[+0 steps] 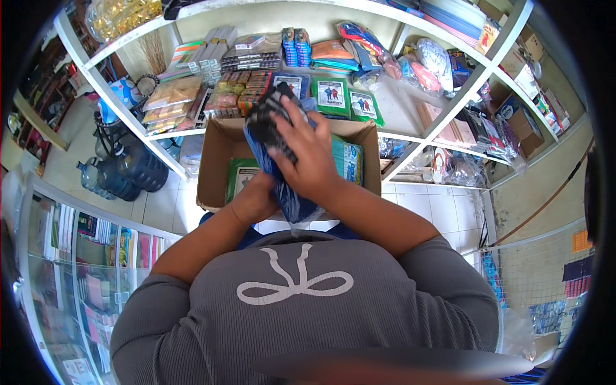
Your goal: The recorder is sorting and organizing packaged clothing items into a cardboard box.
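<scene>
A blue plastic-wrapped packet (296,204) is tilted up in front of me, over the near edge of an open cardboard box (215,151). My left hand (255,197) grips its lower left side, with some fingers hidden behind it. My right hand (311,151) presses a dark, pale-marked cloth (262,125) against the packet's upper face, fingers bent and partly spread over it. Inside the box, a green packet (239,178) lies at the left and a teal packet (347,160) at the right. The hands and blue packet cover the box's middle.
White shelving (401,102) rises behind the box, bearing green packets (330,96), small bundled boxes and bagged goods. Large blue water bottles (138,170) stand on the left floor. A glass display case (64,256) is near left, and a wire rack (526,276) near right.
</scene>
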The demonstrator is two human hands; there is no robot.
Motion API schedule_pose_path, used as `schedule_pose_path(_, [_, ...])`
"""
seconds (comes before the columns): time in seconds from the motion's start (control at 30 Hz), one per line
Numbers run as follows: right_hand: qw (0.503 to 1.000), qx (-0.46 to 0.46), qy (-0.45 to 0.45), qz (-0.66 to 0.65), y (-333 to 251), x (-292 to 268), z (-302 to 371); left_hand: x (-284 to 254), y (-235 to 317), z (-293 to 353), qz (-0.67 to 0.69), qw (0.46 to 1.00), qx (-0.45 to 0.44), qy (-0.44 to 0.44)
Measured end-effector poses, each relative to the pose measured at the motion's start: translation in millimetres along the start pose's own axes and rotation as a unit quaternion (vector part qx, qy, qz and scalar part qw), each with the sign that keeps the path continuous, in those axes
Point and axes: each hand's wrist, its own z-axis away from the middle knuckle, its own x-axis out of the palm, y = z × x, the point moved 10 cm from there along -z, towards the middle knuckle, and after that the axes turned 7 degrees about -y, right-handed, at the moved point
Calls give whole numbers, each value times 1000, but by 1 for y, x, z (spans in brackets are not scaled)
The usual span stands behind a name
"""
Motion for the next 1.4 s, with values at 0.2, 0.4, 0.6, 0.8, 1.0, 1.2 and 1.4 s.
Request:
schedule_pose_path(0.2, [939, 254, -8, -230, 98, 39, 37, -10, 41, -7, 49, 998, 34, 30])
schedule_pose_path(0.4, [983, -101, -153, -24, -16, 33, 68, -26, 43, -2, 161, 985, 40, 44])
schedule_pose_path(0.6, [920, 255, -61, -292, 132, 46, 104, -17, 60, -8, 225, 970, 76, 55])
schedule_pose_path(0.8, [278, 377, 40, -883, 79, 89, 122, -34, 45, -23, 163, 973, 95, 133])
schedule_pose_path(1.0, [480, 429, 103, -758, 153, 82, 124, -111, -33, -44, -107, 975, -112, 160])
schedule_pose_path(1.2, [859, 376, 242, -249, 299, -47, 104, -214, -127, 11, -254, 855, -422, 165])
schedule_pose_path(1.4, [947, 240, 82, 199, 406, -45, 62, -219, -131, -24, -337, 792, -484, 160])
